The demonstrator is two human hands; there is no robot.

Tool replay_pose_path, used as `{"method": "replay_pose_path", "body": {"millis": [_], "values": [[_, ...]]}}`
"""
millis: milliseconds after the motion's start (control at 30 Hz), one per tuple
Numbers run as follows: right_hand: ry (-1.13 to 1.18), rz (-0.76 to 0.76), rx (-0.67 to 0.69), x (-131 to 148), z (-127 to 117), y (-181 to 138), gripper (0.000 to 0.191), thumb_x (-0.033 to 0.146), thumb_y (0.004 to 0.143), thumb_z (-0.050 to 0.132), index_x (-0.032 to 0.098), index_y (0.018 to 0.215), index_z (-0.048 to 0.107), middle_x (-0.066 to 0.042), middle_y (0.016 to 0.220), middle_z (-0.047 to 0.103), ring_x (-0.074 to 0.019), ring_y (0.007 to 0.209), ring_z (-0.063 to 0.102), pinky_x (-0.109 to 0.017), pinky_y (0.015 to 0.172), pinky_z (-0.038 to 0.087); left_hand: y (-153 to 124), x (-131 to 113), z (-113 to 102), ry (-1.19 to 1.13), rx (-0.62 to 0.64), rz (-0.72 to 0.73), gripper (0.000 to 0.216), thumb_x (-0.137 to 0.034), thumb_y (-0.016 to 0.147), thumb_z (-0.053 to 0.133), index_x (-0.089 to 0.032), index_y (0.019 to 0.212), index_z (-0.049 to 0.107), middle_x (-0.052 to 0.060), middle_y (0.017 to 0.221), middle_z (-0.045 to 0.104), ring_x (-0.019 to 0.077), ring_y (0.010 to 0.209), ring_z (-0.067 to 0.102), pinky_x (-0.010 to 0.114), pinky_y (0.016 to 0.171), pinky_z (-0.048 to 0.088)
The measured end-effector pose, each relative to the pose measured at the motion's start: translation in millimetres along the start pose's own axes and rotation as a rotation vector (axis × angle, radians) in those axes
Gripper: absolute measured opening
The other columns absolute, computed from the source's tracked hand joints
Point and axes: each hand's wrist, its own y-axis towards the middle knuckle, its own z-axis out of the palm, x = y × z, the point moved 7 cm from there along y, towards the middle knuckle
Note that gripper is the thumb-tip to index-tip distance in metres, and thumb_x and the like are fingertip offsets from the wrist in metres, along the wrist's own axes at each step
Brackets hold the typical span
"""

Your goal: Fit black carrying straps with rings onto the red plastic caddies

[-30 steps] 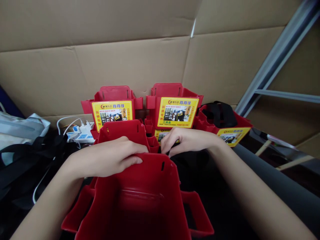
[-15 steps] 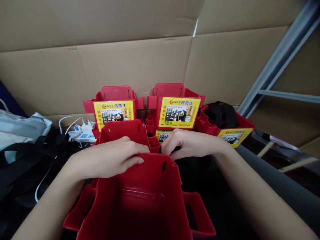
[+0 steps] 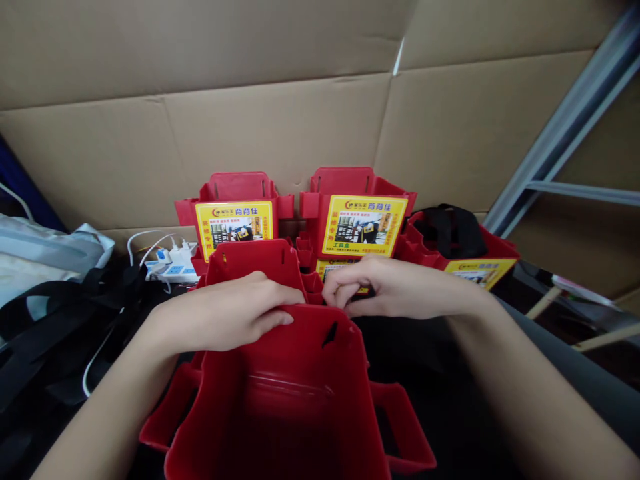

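A red plastic tool box sits open side up in front of me, its raised back panel facing away. My left hand is closed over the top edge of that panel, thumb on the inner face and fingers behind it. My right hand is pinched just behind the panel's right corner; its fingertips are partly hidden. A pointed bit of black strap shows in the slot near that corner, and the rest of it is out of sight behind the panel.
Several red tool boxes with yellow labels stand beyond, one with a black strap in it. Loose black straps, a power strip with cables and a pale bag lie left. Cardboard backs everything; a metal frame stands right.
A black strap tip has come through the right slot, which looked like a thin dark slit before. My right fingers have shifted slightly; the view has turned a little left.
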Motion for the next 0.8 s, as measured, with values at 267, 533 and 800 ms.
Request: {"method": "replay_pose_path", "body": {"millis": [267, 533, 800], "values": [[-0.010, -0.021, -0.013, 9, 0, -6, 0.025, 0.025, 0.085, 0.044, 0.016, 0.105, 0.056, -0.003, 0.090, 0.065, -0.0111, 0.076, 0.060, -0.022, 0.066, 0.045, 0, 0, 0, 0.003, -0.009, 0.004, 0.017, -0.019, 0.087, 0.040, -0.021, 0.093, 0.056, -0.002, 0.069, 0.056, 0.0129, 0.066, 0.052, 0.023, 0.059, 0.036], [0.027, 0.049, -0.025, 12, 0, -6, 0.022, 0.026, 0.080, 0.052, 0.018, 0.099, 0.059, -0.001, 0.085, 0.066, -0.0113, 0.077, 0.063, -0.019, 0.067, 0.047, -18, -26, -22, 0.131, -0.295, -0.058, 0.015, -0.028, 0.085, 0.046, -0.024, 0.097, 0.055, 0.002, 0.098, 0.059, 0.0163, 0.084, 0.056, 0.027, 0.073, 0.041], [-0.102, 0.039, -0.095, 16, -1, -6, 0.022, 0.018, 0.078, 0.051, 0.022, 0.097, 0.061, 0.003, 0.075, 0.065, -0.0082, 0.062, 0.060, -0.017, 0.056, 0.044, 11, -27, 17, 0.112, -0.134, -0.252, 0.033, -0.044, 0.084, 0.042, -0.018, 0.076, 0.062, 0.005, 0.064, 0.060, 0.0182, 0.054, 0.056, 0.028, 0.046, 0.037]]}}
